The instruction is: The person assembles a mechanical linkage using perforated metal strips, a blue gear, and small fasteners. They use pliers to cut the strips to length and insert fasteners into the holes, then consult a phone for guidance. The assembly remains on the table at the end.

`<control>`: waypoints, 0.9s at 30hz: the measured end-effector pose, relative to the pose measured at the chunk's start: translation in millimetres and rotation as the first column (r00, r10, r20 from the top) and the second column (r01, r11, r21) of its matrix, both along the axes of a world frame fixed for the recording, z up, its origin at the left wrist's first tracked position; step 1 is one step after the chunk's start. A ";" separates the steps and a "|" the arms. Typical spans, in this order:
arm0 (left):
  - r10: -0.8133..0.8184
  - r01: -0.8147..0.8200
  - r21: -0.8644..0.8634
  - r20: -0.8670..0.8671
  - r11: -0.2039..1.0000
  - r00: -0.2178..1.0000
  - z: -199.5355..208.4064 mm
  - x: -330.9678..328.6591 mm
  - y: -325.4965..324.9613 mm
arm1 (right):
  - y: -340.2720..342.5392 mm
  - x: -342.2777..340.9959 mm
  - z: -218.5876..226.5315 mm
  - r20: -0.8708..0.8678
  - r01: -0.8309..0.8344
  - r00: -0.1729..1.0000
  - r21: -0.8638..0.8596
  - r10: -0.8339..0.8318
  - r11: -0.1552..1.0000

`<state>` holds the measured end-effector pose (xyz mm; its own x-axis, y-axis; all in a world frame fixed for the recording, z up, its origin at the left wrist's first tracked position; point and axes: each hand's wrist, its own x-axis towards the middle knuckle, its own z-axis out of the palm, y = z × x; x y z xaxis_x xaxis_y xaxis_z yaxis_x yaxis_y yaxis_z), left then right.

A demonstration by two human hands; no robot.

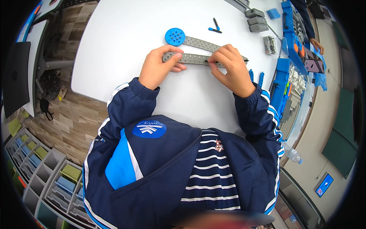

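My left hand (158, 65) is closed on the left end of a grey perforated beam (193, 58), thumb on top. Toward the beam's right part, my right hand (231, 69) pinches a small black pin (206, 61) against it; the fingertips partly hide the pin. Just beyond lies a second grey perforated beam (201, 43), slanting down to the right behind my right fingers. A blue toothed gear (175, 36) sits at its left end. A thin dark tip (246, 60) sticks out to the right of my right hand.
Farther back on the white table lie two black-and-blue rods (216, 25). Grey blocks (257, 20), a clear box of small parts (270, 45) and blue pieces (261, 79) are at right. Blue parts cases (281, 82) line the right edge, where another person's hand (317, 46) shows.
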<state>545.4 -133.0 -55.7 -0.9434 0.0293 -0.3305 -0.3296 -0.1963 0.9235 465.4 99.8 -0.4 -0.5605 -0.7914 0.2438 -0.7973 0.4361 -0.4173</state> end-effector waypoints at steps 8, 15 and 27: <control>0.002 -0.002 -0.019 -0.002 1.000 1.000 -4.0 -8.1 -1.9 | -4.6 -5.4 -0.3 -0.026 0.015 1.000 -0.014 -0.015 1.000; 0.005 -0.006 -0.019 -0.017 1.000 1.000 -3.6 -7.7 -1.6 | -11.6 -6.4 -0.8 -0.048 -0.003 0.999 0.030 0.005 1.000; 0.000 0.000 -0.016 -0.011 1.000 1.000 -3.5 -7.9 -2.2 | -21.1 -5.7 -4.1 -0.080 -0.034 0.996 0.022 0.036 0.999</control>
